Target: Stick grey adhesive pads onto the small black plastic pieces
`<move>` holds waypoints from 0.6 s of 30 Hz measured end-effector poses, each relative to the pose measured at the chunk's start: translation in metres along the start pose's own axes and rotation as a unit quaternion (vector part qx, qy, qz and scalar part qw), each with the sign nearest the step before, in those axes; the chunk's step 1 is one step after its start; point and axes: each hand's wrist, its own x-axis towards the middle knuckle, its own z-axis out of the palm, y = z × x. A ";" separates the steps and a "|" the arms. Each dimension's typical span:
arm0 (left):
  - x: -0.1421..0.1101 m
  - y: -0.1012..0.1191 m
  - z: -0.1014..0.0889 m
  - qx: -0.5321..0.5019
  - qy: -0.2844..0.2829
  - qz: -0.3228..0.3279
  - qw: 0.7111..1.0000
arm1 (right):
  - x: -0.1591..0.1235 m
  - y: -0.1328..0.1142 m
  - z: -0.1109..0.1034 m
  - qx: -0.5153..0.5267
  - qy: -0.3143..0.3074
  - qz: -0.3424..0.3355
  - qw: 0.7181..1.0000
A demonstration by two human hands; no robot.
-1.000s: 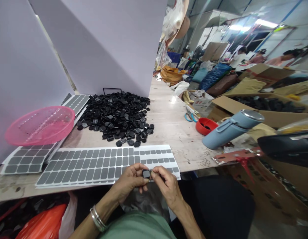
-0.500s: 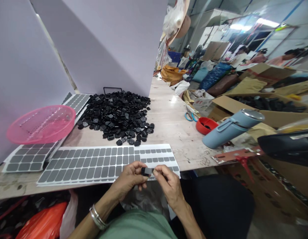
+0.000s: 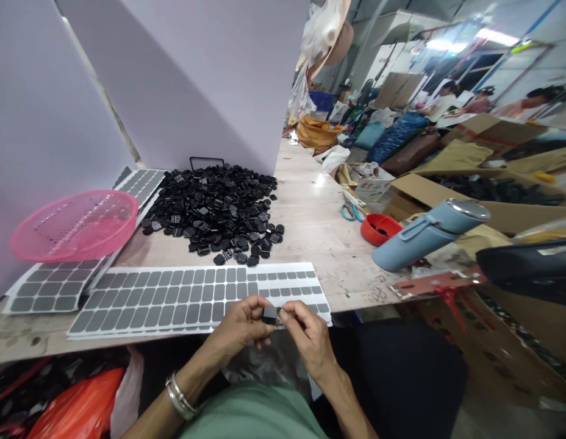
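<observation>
In front of my body, just over the table's front edge, a small black plastic piece (image 3: 269, 314) lies between my hands. My left hand (image 3: 244, 320) grips its left side between thumb and fingers. At the right end of the piece, the thumb and fingertip of my right hand (image 3: 305, 329) are pinched together; whether a sticker is between them is too small to tell. Behind the hands lies a stack of white sheets (image 3: 290, 300) bearing rows of grey rounded stickers (image 3: 166, 315). Farther back is a heap of similar black pieces (image 3: 214, 207).
A pink basket (image 3: 77, 225) rests on more sticker sheets (image 3: 49, 286) at the left. To the right are scissors (image 3: 351, 211), a red bowl (image 3: 372, 233) and a leaning blue flask (image 3: 422, 239). Grey panels (image 3: 186, 79) stand behind; people sit far right.
My hands remain almost in place. The right fingertips have come slightly closer to the left hand, and the black piece has turned a little, showing more of its dark face.
</observation>
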 end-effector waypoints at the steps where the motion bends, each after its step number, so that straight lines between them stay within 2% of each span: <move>1: 0.000 0.001 0.000 0.001 -0.002 0.000 1.000 | 0.000 0.000 0.000 -0.002 -0.001 -0.002 1.000; 8: -0.004 0.008 0.003 0.027 -0.013 -0.002 1.000 | 0.000 -0.004 0.000 -0.015 -0.015 0.001 1.000; 18: -0.003 0.005 0.001 0.020 -0.017 -0.003 1.000 | 0.001 -0.001 -0.003 -0.025 0.010 -0.004 1.000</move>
